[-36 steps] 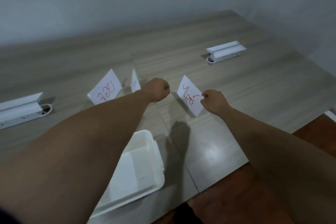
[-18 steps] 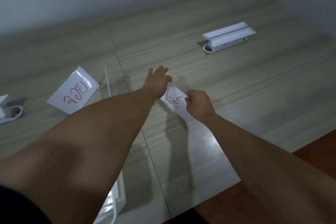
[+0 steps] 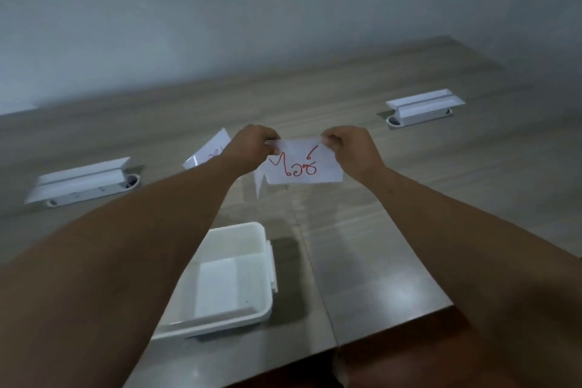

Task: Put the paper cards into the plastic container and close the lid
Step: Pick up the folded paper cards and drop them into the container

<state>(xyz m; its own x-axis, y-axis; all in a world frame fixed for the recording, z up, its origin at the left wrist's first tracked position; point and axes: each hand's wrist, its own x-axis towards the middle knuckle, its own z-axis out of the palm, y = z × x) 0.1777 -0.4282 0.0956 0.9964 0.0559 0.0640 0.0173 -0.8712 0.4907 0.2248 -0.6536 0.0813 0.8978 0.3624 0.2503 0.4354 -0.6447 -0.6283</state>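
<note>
Change from half a second ago: left hand (image 3: 255, 145), then spread flat by the card, now pinches the top left corner of the paper card (image 3: 300, 164) with red writing, raised off the table (image 3: 409, 198); right hand (image 3: 348, 148) pinches its top right corner, fingers closed on the edge. Second card (image 3: 210, 149) stands behind the left wrist. Plastic container (image 3: 233, 277) sits open, below and nearer than the held card.

place: office | evidence: long wood-grain desk (image 3: 393, 198); flip-up cable ports (image 3: 422, 109); bare wall (image 3: 220, 9)
</note>
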